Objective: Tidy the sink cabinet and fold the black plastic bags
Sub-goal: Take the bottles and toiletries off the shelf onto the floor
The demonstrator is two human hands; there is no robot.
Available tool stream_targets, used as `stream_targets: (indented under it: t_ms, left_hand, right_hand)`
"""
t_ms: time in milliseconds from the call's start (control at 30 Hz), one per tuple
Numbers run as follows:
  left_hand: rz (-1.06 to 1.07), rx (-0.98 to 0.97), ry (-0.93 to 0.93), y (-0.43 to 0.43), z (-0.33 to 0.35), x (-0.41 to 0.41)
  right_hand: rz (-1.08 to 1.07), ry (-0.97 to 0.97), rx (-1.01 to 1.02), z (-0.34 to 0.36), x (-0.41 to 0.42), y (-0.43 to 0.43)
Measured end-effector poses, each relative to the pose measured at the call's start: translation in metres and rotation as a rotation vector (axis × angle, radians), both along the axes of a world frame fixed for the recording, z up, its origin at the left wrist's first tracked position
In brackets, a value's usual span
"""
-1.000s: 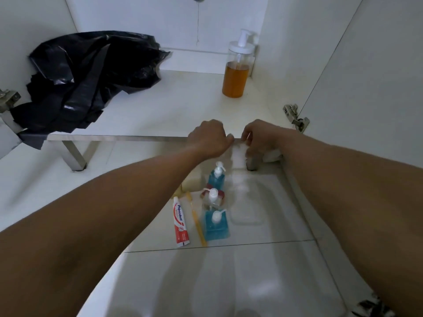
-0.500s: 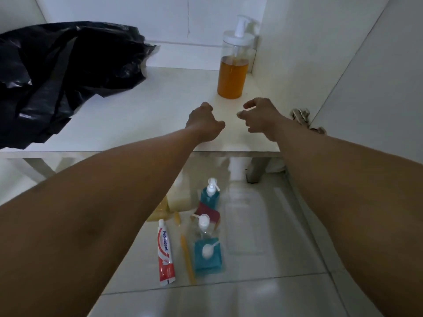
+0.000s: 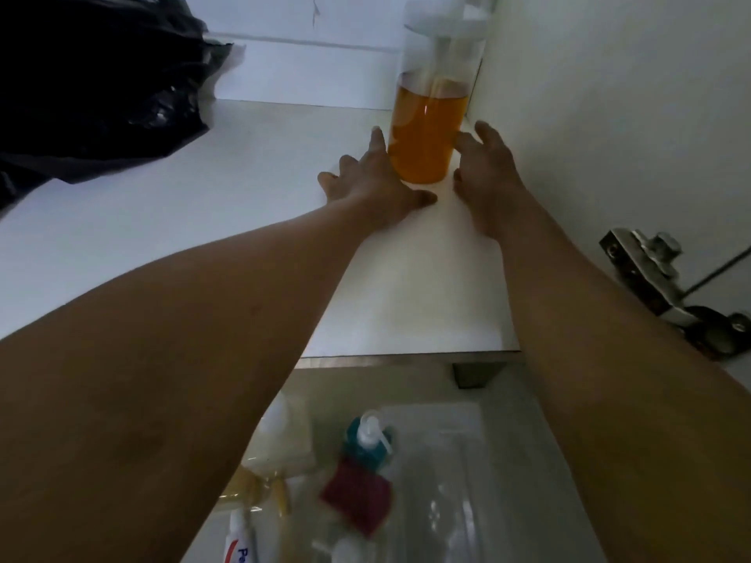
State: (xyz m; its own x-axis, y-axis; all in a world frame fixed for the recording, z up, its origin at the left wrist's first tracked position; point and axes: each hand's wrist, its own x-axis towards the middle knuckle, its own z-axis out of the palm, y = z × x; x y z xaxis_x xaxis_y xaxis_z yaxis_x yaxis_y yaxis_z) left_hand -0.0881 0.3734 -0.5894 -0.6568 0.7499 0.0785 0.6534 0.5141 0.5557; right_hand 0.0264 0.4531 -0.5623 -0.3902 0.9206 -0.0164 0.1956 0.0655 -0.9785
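- The left grip (a bare hand, palm down) lies with its fingers spread wide and straight, pinching nothing; its thumb rests on the white shelf, and its forefinger side lies just beside the foot of the bottle.
- The right grip is likewise unclenched, with fingers loosely curved and apart, set against the bottle's right flank; whether the fingertips truly touch the plastic cannot be told.
- Between the two grips stands a tall clear plastic pump bottle, upright, holding orange liquid to about two-thirds and capped with a white pump top, at the shelf's far right corner, close to the white cabinet side wall.
- The crumpled black plastic bags lie in a heap at the shelf's far left corner, well apart from both grips and unfolded.
- A silver metal door hinge is fixed to the right wall, near the shelf's front right corner.
- Under the shelf's front edge, on the cabinet floor, stand a teal pump bottle with a white nozzle, a dark red item (blurred) just in front of it, a pale cream bottle to the left, and a white and red toothpaste tube.
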Motion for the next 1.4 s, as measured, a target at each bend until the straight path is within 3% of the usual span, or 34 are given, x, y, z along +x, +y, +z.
stream_targets:
  t_ms: [167, 433, 800, 1200, 1400]
  left_hand:
    - [-0.019, 0.045, 0.038, 0.004, -0.001, -0.002]
    - [-0.042, 0.273, -0.066, -0.011, 0.000, 0.001]
    - [-0.007, 0.415, -0.310, -0.103, 0.011, 0.036]
    - [-0.162, 0.276, -0.389, -0.216, 0.034, 0.086]
    - [-0.319, 0.129, -0.211, -0.249, 0.052, 0.123]
  right_hand:
    - [0.068, -0.028, 0.107, 0.001, -0.012, 0.005]
    - [0.051, 0.086, 0.002, 0.003, -0.002, -0.029]
    - [0.131, -0.036, -0.039, 0.038, 0.035, -0.102]
    - [0.410, -0.451, -0.052, 0.094, 0.115, -0.192]
    - [0.467, -0.534, -0.164, 0.117, 0.165, -0.233]
